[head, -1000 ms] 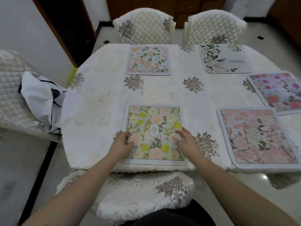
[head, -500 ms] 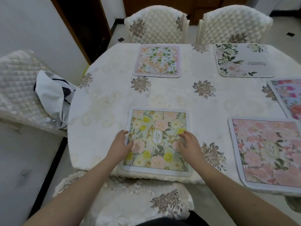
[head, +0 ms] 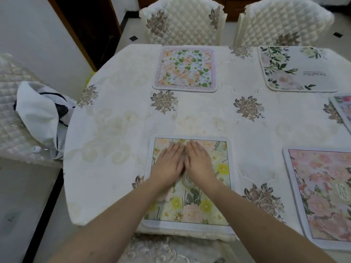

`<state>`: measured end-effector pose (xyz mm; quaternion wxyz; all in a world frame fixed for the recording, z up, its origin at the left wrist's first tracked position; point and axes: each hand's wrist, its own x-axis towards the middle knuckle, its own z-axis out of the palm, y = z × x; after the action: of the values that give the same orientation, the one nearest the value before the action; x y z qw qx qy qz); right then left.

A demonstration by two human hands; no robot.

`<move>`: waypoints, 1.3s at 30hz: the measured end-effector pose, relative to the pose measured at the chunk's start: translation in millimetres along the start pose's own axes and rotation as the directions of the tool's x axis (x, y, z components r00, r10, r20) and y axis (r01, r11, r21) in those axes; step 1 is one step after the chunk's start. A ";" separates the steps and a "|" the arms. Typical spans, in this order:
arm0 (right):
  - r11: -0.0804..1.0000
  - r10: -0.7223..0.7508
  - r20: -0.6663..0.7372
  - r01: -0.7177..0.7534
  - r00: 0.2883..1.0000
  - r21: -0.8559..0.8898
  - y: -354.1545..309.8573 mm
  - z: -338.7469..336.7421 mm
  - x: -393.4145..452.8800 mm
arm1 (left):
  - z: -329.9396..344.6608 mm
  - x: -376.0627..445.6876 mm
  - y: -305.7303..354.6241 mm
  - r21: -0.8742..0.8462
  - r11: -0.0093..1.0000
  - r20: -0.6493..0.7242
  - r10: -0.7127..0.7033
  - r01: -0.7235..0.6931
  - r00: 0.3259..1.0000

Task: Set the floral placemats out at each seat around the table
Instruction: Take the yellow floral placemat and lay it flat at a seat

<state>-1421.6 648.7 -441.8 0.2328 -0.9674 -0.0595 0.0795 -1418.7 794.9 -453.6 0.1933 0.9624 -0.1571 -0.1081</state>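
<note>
Pressing flat, open hands, left (head: 169,162) and right (head: 199,161), on the yellow-flowered placemat (head: 207,204), smoothing it; next likely squaring it to the desk (head: 117,130) edge.

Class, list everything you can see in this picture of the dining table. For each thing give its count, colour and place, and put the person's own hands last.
Yellow-and-green floral placemat: one, near edge, under both hands.
Pink floral placemat: one, near right.
Peach-and-green leaf placemat: one, far edge.
White placemat with dark green sprigs: one, far right.
Pink-and-red floral placemat: one, right edge, mostly cut off.
Cream embroidered tablecloth: one, covers the table.
Quilted cream chairs: two, far side.
White cloth with black lines: one, on the left seat.
Left hand: flat on the mat.
Right hand: flat beside it.
</note>
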 end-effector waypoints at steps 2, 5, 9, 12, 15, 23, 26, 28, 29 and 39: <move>0.998 -0.023 0.002 0.023 1.000 -0.061 1.3 9.6 10.3 | 3.1 13.9 -2.1 0.089 0.994 0.024 0.054 -0.056 0.998; 0.979 -0.034 0.004 0.034 0.999 -0.200 10.5 19.6 15.4 | 6.8 20.5 -11.5 0.240 0.966 0.024 0.094 -0.097 0.995; 0.970 -0.019 -0.022 0.013 1.000 -0.243 13.0 25.4 14.3 | 15.2 20.3 -12.9 0.239 0.970 -0.018 0.051 -0.045 0.999; 0.969 -0.001 -0.030 -0.007 1.000 -0.247 12.0 26.3 15.7 | 17.0 20.3 -13.2 0.194 0.979 -0.055 -0.056 0.066 0.997; 0.970 0.049 -0.013 -0.051 0.999 -0.239 12.7 25.0 16.2 | 17.6 20.5 -15.0 0.193 0.979 -0.051 -0.057 0.065 0.997; 0.968 0.110 -0.032 -0.115 0.993 -0.223 24.9 17.5 12.1 | 14.3 17.1 -28.7 0.179 0.973 -0.102 -0.126 0.143 0.987; 0.968 0.117 -0.052 -0.126 0.992 -0.219 34.1 14.3 9.5 | 14.9 16.3 -28.2 0.175 0.970 -0.118 -0.150 0.169 0.982; 0.964 0.145 -0.074 -0.157 0.987 -0.214 42.8 12.3 7.7 | 13.9 16.3 -28.7 0.175 0.968 -0.112 -0.163 0.181 0.980; 0.962 0.165 -0.087 -0.180 0.982 -0.204 47.8 10.9 6.5 | 13.0 16.8 -28.8 0.169 0.967 -0.109 -0.176 0.193 0.978; 0.948 0.253 -0.116 -0.270 0.961 -0.169 80.5 -5.2 -8.5 | -1.1 -10.5 -62.9 0.164 0.965 -0.084 -0.192 0.204 0.978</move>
<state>-1422.6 573.9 -473.2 0.1325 -0.9867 0.0731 0.0589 -1411.7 854.0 -476.5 0.1031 0.9894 -0.0622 -0.0806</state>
